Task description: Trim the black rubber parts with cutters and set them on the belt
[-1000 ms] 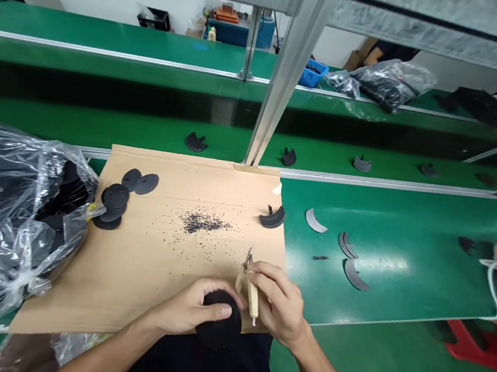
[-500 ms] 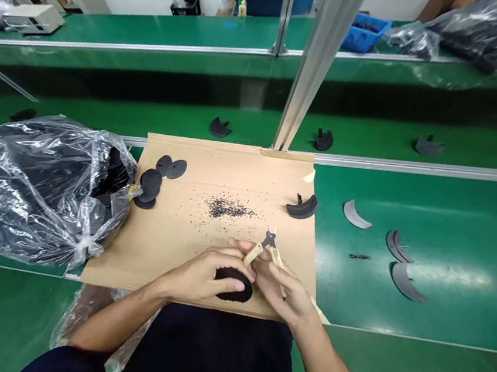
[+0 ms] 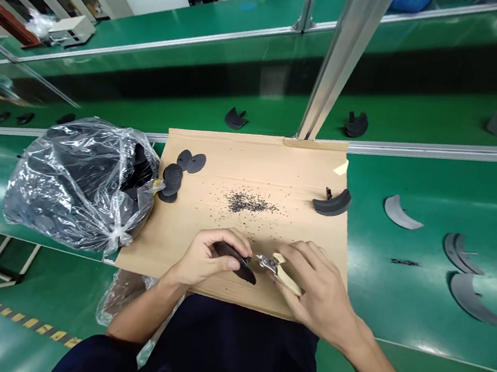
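Note:
Between thumb and fingers, my left hand (image 3: 205, 259) grips a black oval plastic part (image 3: 242, 270), tilted up on its edge. My right hand (image 3: 313, 284) is closed around side cutters (image 3: 286, 276) with cream handles. Their metal jaws point left, close to the part's edge; whether they touch it I cannot tell. Both hands are over the near side of a cardboard sheet (image 3: 196, 216). Small black clippings (image 3: 249, 202) lie scattered on the cardboard beyond my hands.
Several black oval pieces (image 3: 172, 179) lie at the cardboard's left, beside a clear plastic bag (image 3: 75, 185) of black parts. A curved black part (image 3: 332, 202) rests at its right edge. Grey curved parts (image 3: 401, 212) lie on the green table. A metal post (image 3: 344, 60) rises behind the cardboard.
My left hand has tipped the oval part up from a flatter pose. The side cutters have swung from pointing away to pointing left at the part. The view has shifted left and tilted.

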Available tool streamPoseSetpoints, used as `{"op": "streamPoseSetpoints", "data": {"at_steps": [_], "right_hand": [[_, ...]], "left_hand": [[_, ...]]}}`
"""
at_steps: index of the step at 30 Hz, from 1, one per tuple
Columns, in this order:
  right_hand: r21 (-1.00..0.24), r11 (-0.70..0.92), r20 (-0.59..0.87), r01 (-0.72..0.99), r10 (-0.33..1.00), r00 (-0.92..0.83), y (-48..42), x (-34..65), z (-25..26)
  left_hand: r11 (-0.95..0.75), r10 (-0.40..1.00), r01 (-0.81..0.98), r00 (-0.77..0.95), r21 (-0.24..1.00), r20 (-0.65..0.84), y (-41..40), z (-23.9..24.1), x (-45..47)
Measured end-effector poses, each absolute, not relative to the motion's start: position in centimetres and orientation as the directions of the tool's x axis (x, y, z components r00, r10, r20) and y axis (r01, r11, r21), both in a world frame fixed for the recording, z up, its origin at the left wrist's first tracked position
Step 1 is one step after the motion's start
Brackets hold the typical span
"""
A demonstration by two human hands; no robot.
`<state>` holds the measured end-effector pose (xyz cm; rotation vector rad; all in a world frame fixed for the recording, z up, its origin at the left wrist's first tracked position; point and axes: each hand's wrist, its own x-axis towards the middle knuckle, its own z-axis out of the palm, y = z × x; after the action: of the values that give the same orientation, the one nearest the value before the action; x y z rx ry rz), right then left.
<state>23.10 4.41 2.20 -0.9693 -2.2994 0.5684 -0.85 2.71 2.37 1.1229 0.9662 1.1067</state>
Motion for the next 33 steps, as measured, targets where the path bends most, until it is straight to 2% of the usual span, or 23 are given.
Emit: {"op": "streamPoseSetpoints", "data": {"at_steps": [14, 19, 21, 23, 25, 28, 33], "right_hand": [[-0.548, 0.676, 0.383, 0.492, 0.726, -0.571, 4.2, 22.7, 2.0], [-0.642, 0.621, 0.301, 0.449, 0.743, -0.597, 5.5, 22.4, 1.6], [-0.675, 0.584, 0.236, 0.451, 0.75, -0.618, 6.8, 22.1, 1.2], [-0.616, 0.565, 0.175, 0.549, 0.778, -0.604, 8.3, 21.9, 0.7], [-0.467, 0.565, 0.164, 0.68, 0.811, -0.561, 9.4, 21.5, 0.2], [-0.298, 0.604, 0.228, 0.74, 0.797, -0.559, 9.6, 20.8, -0.3], [-0.341, 0.634, 0.252, 0.694, 0.773, -0.583, 8.7, 20.0, -0.6]], "left_hand": [[0.093, 0.976, -0.2, 0.213, 0.975, -0.05, 2.5, 2.1, -1.0], [0.181, 0.971, -0.244, 0.198, 0.953, -0.134, 2.9, 1.2, -0.9], [0.238, 0.971, -0.309, 0.109, 0.921, -0.215, 3.7, 0.3, -0.7], [0.282, 0.942, -0.422, -0.05, 0.862, -0.333, 4.6, -0.5, -0.7], [0.289, 0.875, -0.564, -0.173, 0.774, -0.452, 5.4, -1.1, -0.9], [0.28, 0.818, -0.728, -0.16, 0.625, -0.552, 6.1, -1.3, -1.5], [0.275, 0.829, -0.811, -0.072, 0.516, -0.555, 5.7, -0.4, -1.8]]}}
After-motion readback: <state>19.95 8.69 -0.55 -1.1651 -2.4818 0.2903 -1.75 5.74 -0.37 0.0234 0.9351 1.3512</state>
